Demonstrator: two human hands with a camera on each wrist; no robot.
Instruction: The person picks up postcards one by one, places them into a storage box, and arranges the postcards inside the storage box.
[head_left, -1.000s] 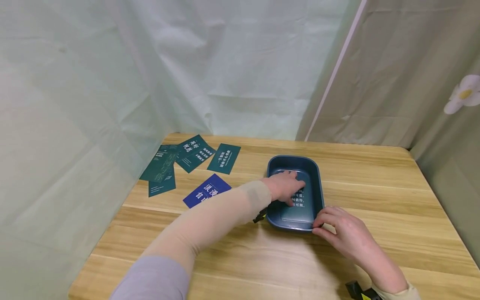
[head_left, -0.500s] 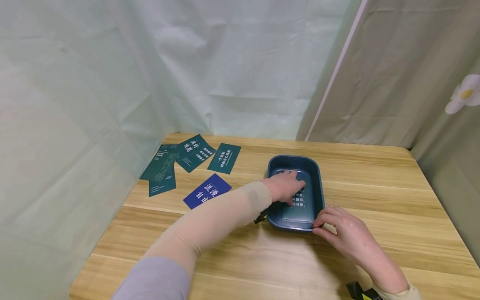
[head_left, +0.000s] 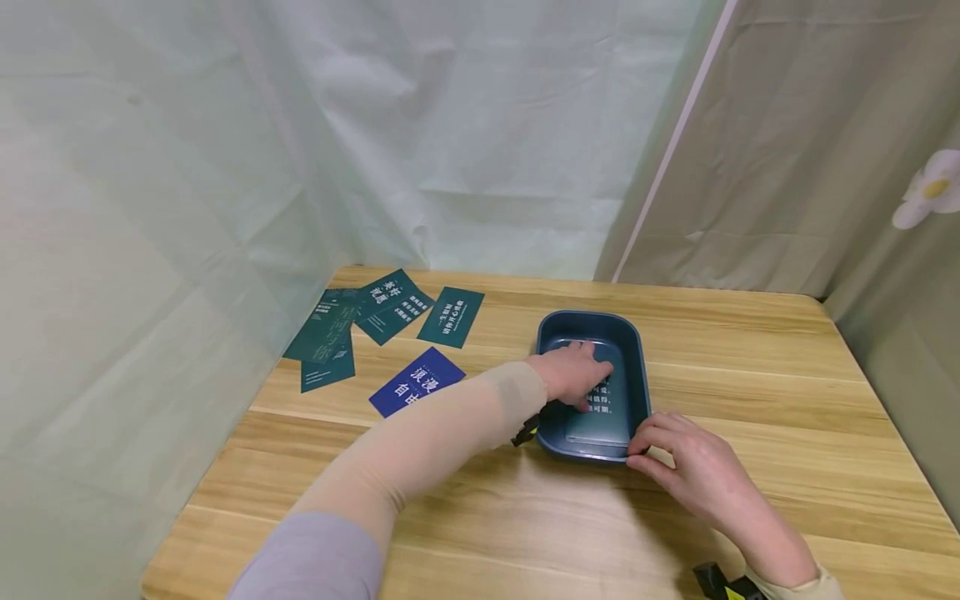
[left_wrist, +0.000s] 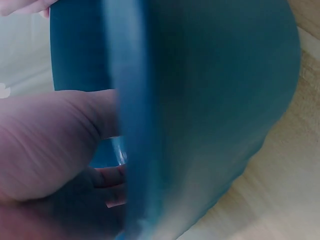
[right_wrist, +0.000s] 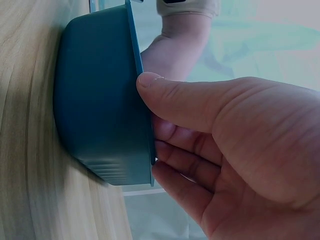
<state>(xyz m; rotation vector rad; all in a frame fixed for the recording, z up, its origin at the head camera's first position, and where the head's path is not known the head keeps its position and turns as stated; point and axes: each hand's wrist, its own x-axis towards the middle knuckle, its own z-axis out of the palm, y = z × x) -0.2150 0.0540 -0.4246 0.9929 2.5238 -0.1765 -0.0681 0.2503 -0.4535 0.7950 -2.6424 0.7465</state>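
Note:
A dark blue rounded-corner plastic box (head_left: 637,350) stands on the wooden table. On its floor lies a dark green card (head_left: 598,429) with white writing; whether other cards lie under it I cannot tell. My left hand (head_left: 572,373) reaches in over the box's left side, its spread fingers resting on the card and covering part of it. In the left wrist view the box wall hides those fingertips. My right hand (head_left: 693,458) pinches the box's rim at the near right corner; the right wrist view shows the thumb (right_wrist: 165,95) outside and fingers on the inner side.
Several dark green cards (head_left: 322,333) overlap at the table's back left. A single green card (head_left: 452,317) lies to their right. Nearer me is a blue card (head_left: 412,385), partly behind my left forearm. Pale curtains (head_left: 510,150) hang behind and beside the table (head_left: 750,375).

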